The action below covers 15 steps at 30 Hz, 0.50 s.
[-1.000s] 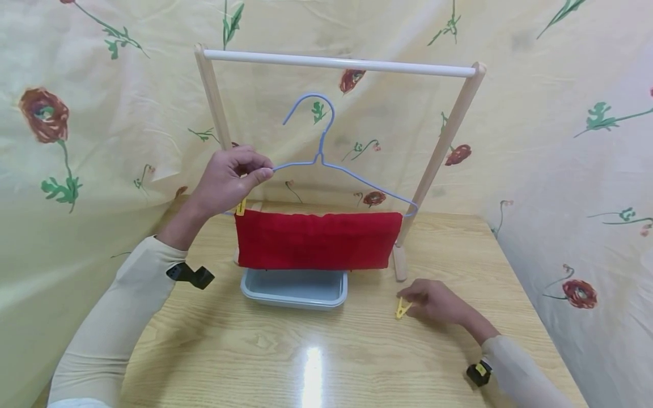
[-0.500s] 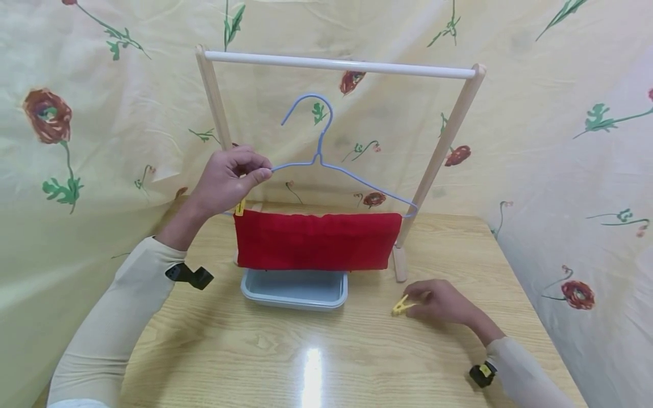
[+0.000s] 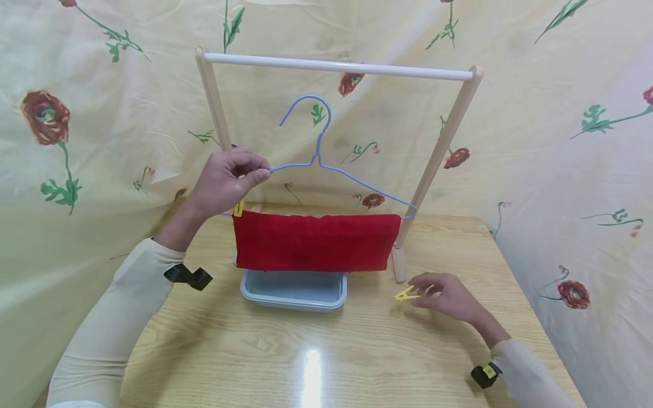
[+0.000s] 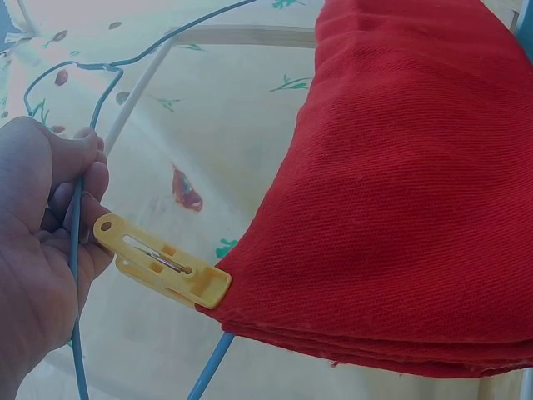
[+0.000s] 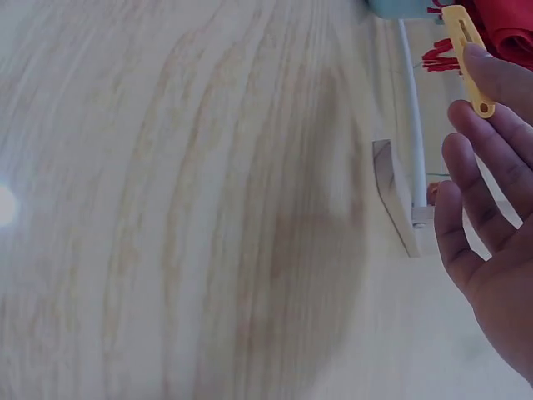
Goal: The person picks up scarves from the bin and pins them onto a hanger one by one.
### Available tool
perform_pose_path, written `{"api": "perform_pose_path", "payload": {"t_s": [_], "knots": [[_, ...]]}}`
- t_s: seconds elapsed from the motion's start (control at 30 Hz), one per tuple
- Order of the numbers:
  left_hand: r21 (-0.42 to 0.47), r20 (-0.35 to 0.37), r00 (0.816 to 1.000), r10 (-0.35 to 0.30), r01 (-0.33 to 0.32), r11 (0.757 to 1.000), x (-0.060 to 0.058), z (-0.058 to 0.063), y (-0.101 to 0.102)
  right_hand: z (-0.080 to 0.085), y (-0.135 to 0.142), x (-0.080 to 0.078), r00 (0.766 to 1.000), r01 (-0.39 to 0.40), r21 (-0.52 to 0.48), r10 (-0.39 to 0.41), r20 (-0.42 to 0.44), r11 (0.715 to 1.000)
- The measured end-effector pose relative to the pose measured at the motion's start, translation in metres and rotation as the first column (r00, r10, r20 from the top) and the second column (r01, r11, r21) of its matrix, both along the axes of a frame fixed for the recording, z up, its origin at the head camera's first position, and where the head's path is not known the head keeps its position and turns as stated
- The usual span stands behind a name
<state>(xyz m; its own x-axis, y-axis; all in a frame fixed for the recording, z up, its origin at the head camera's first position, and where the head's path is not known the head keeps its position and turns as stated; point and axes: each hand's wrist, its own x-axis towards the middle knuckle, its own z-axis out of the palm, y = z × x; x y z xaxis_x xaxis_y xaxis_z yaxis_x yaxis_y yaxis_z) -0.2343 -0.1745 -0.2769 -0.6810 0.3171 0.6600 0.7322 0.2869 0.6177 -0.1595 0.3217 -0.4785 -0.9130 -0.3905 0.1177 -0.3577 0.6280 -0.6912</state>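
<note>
My left hand (image 3: 224, 181) pinches the left shoulder of a blue wire hanger (image 3: 367, 186), held up in front of the rack. Draped over the hanger's lower bar is a folded red cloth (image 3: 316, 242). A yellow clothespin (image 4: 166, 260) grips the cloth's left top corner, close to my left fingers in the left wrist view. Low at the right, my right hand (image 3: 449, 297) holds another yellow clothespin (image 3: 406, 294) between thumb and fingers, a little above the table. That clothespin (image 5: 468, 62) shows between thumb and index finger in the right wrist view. No clothespin shows on the cloth's right corner.
A wooden rack with a white rod (image 3: 336, 65) stands behind the hanger, its right foot (image 3: 399, 265) near my right hand. Below the cloth sits a light blue tray (image 3: 293, 305) on the wooden table (image 3: 245, 357). Flowered fabric (image 3: 127, 113) hangs around the back and sides.
My right hand has risen slightly from the table with the clothespin, which has turned from upright to nearly sideways. The left hand, hanger and cloth have barely moved.
</note>
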Motion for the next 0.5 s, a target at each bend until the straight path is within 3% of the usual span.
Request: {"api": "perform_pose_path", "payload": {"t_s": [0.23,0.5], "knots": [[-0.008,-0.004,1.0,0.004,-0.004,1.0,0.001,0.001,-0.001,0.015,0.001,0.004,0.996,0.024,0.005,-0.024,-0.084,1.0],[-0.013,0.002,1.0,0.011,-0.011,1.0,0.003,0.002,-0.001,0.033,-0.001,0.009,0.987,0.07,-0.071,-0.079,-0.141,0.995]]}}
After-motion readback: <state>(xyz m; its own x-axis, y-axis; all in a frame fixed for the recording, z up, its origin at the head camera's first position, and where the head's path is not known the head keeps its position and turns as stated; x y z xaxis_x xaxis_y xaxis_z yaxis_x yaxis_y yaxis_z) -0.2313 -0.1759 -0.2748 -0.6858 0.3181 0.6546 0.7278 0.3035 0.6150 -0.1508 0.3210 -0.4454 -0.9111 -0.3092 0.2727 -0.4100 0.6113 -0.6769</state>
